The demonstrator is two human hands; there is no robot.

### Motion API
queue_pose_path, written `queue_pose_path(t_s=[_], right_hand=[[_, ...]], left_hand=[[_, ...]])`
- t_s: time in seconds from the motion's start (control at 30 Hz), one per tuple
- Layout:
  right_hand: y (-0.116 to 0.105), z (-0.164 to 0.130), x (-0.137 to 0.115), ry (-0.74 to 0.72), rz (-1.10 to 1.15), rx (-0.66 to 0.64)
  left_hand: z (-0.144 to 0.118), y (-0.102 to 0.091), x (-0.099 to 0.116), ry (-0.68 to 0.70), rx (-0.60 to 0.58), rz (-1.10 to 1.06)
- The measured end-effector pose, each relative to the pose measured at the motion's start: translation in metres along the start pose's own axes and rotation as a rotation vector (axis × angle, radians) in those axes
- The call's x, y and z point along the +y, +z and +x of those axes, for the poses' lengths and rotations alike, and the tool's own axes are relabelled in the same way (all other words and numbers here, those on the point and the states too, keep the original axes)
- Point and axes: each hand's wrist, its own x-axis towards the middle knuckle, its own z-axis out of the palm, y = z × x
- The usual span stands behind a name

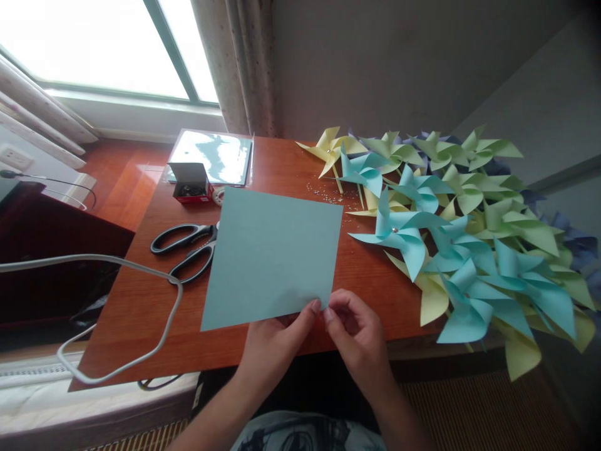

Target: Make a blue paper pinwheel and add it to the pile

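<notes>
Black-handled scissors (188, 249) lie flat near the table's (141, 300) left edge, handles toward that edge. Behind them, a small red box (191, 183) with its dark lid raised. At the far left corner, a clear sleeve of paper (213, 156). A grey cable (154, 275) loops over the near left corner. Along the right edge, a heap of paper pinwheels (451, 219), yellow, green and blue, overlapping and spilling past the edge. Small silvery bits (323, 191) scattered beside the heap. Curtain (239, 62) and window (103, 44) behind the far edge.
</notes>
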Motion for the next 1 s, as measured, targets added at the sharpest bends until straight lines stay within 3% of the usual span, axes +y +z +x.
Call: queue_pose_path(t_s=[0.33,0.63,1.0], right_hand=[[-0.001,0.004,-0.01,0.083,-0.209,0.053],[-0.001,-0.002,-0.01,0.056,0.09,-0.019],[0.001,0.0,-0.005,0.037,0.051,-0.006]], left_hand=[[-0.001,0.003,-0.011,0.005,0.038,0.226],[0.002,-0.002,0.0,-0.02,0.011,-0.026],[0.001,-0.002,-0.001,-0.021,-0.003,-0.085]])
